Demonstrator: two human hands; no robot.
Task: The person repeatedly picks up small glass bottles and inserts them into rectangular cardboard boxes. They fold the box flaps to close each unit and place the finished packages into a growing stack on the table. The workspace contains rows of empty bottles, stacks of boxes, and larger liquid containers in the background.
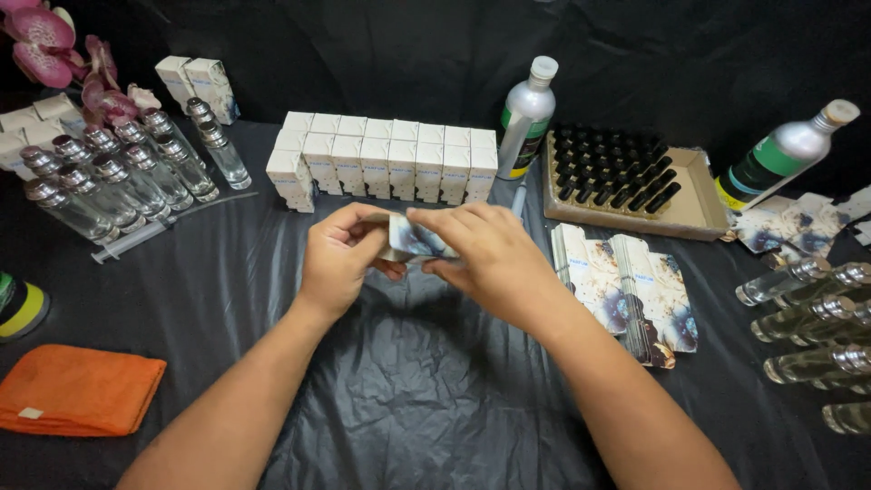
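Both hands are meeting in the middle of the black cloth (408, 399). The left hand (337, 263) and the right hand (485, 259) are holding one small box (413, 240) between them. The fingers of both hands are pinching it tight, thumbs under and fingers on top. The box is sitting up off the cloth.

At 12 o'clock from the hands, a block of white boxes (386, 161) is standing in rows. At 3 o'clock, a pile of flat cards (626, 290) is lying on the cloth. At 1 o'clock, a tray of black caps (617, 172) is sitting near a silver bottle (526, 118). At 10 o'clock, glass bottles (109, 177) are standing together, with a syringe (136, 238) beside them. At 8 o'clock, an orange rag (77, 390) is lying folded.
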